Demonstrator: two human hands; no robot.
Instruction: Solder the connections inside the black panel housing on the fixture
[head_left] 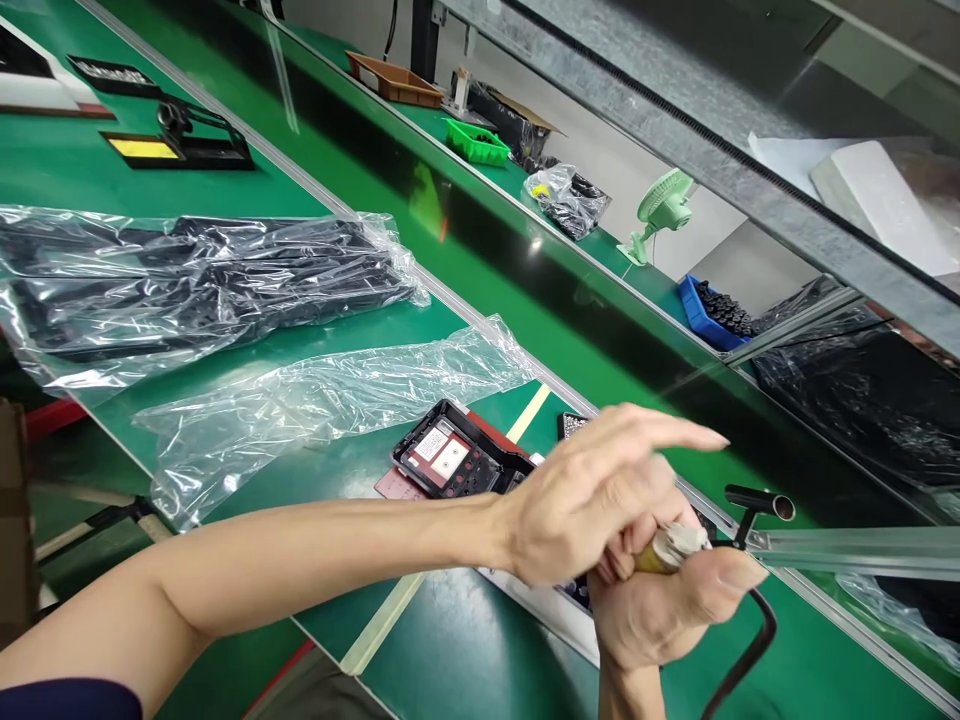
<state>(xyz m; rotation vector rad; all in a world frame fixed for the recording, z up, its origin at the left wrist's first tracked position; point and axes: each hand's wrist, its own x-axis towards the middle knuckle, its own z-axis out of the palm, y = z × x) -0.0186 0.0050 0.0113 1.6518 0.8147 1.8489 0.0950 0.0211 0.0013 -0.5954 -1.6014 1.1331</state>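
Observation:
My right hand is closed around a short yellowish cylinder with a whitish end; most of it is hidden in the palm, so its kind cannot be told. Across the fingers of that hand reaches my left hand, slightly blurred, its fingers stretched out. Whether the left hand touches the cylinder cannot be seen. Beneath and behind both hands lies an open black plastic housing with a label and reddish inner parts, partly covered by my left wrist. A dark curved cable or hook shows right of my right hand.
Clear plastic bags and bagged black parts cover the left bench. A metal tube holder juts out near my right hand. A soldering iron stand sits farther back. Beyond the green conveyor belt stand bins and a fan.

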